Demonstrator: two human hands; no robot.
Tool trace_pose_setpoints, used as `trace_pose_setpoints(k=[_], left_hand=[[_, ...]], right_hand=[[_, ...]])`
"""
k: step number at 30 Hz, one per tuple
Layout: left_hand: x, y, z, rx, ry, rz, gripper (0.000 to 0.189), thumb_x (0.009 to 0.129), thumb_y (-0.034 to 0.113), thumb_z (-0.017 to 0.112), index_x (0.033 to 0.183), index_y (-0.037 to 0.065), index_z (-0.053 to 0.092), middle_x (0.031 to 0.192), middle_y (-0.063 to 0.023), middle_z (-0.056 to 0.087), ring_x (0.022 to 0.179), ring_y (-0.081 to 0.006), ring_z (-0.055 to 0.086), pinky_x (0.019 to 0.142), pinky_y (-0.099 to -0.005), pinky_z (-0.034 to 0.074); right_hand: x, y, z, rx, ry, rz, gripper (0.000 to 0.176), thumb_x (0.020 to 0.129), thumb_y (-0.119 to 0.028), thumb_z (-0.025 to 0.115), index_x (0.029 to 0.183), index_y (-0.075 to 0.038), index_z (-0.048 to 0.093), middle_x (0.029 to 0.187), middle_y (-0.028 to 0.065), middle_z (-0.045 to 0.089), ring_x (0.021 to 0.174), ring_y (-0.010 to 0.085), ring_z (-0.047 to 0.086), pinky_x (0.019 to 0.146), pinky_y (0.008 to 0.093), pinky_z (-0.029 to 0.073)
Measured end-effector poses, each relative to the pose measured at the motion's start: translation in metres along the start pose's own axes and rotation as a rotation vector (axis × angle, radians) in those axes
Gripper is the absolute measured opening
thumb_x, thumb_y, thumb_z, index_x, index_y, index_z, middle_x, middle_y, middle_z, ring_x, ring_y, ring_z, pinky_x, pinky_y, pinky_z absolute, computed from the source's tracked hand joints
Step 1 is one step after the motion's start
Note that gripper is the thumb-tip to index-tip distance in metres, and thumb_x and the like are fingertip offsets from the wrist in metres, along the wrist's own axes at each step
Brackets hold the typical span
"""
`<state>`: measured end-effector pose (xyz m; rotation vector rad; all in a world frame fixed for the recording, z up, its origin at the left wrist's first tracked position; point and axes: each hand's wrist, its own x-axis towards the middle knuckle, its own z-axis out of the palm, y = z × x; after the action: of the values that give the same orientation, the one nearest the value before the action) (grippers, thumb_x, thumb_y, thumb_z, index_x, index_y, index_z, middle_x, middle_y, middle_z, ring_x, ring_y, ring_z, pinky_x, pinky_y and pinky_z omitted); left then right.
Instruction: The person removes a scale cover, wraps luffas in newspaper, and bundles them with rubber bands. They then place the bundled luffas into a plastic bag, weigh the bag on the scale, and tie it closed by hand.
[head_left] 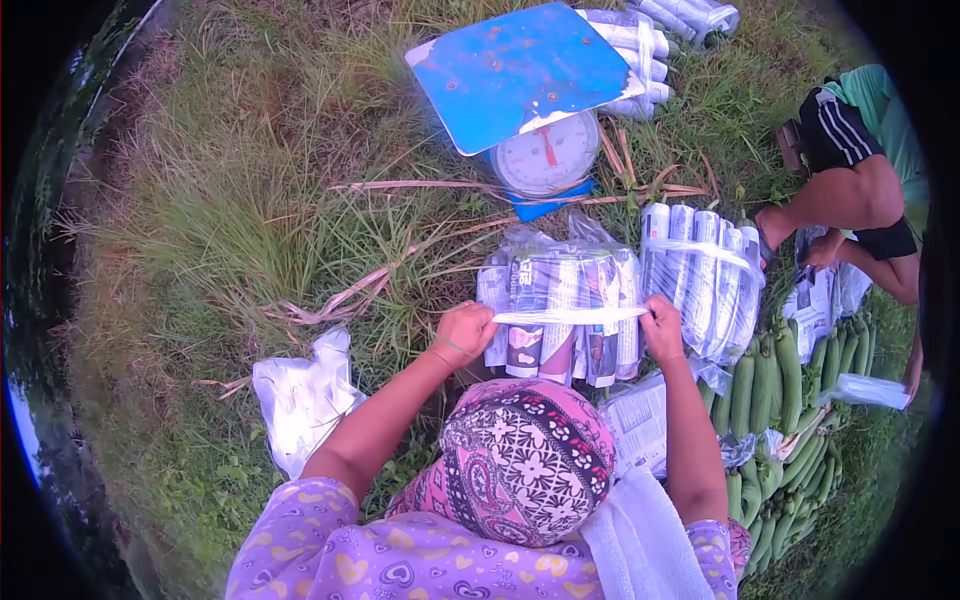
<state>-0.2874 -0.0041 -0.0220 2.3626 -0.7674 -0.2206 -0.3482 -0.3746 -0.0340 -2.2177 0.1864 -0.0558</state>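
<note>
My left hand (467, 333) is closed on one end of a white plastic strip (570, 316), and my right hand (660, 328) grips the other end. Pulled taut, the strip runs across a bundle of newspaper-wrapped rolls (560, 280) in clear plastic, lying on the grass before my knees. What is inside the paper is hidden. Just right of it lies a second bundle of wrapped rolls (700, 270), bound with clear plastic. Loose newspaper sheets (638, 425) lie under my right forearm.
A blue-topped dial scale (530, 75) stands ahead, with more wrapped bundles (645, 65) behind it. On the right, long green gourds (765, 390) lie in rows and a pile. Another person (865, 190) crouches there, handling newspaper. A white plastic bag (305, 395) sits left.
</note>
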Motion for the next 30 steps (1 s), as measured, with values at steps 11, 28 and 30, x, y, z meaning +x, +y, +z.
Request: trace_pose_setpoints(k=[11, 28, 30], left_hand=[[0.060, 0.077, -0.080, -0.151, 0.107, 0.112, 0.019, 0.080, 0.015, 0.058, 0.068, 0.002, 0.054, 0.068, -0.0151, 0.056, 0.067, -0.0346, 0.057, 0.062, -0.0433, 0.045], [0.168, 0.153, -0.232, -0.416, 0.619, 0.416, 0.027, 0.084, 0.014, 0.054, 0.062, 0.000, 0.047, 0.058, -0.0166, 0.046, 0.051, -0.0329, 0.047, 0.049, -0.0397, 0.036], [0.180, 0.142, -0.251, -0.375, 0.674, 0.397, 0.029, 0.085, 0.016, 0.052, 0.061, 0.000, 0.047, 0.057, -0.0164, 0.046, 0.051, -0.0311, 0.047, 0.049, -0.0392, 0.037]], right_hand=[[0.017, -0.034, -0.057, 0.356, 0.247, 0.230, 0.018, 0.083, -0.004, 0.054, 0.068, -0.004, 0.046, 0.065, -0.0041, 0.042, 0.064, 0.0045, 0.036, 0.057, 0.0218, 0.033], [0.108, -0.256, -0.206, 0.696, 0.374, -0.048, 0.009, 0.089, -0.010, 0.054, 0.082, -0.006, 0.054, 0.073, 0.0011, 0.060, 0.058, 0.0052, 0.056, 0.051, 0.0177, 0.043], [0.151, -0.268, -0.204, 0.682, 0.338, -0.113, 0.010, 0.089, -0.011, 0.056, 0.080, -0.007, 0.052, 0.071, 0.0004, 0.059, 0.057, 0.0051, 0.056, 0.050, 0.0186, 0.043]])
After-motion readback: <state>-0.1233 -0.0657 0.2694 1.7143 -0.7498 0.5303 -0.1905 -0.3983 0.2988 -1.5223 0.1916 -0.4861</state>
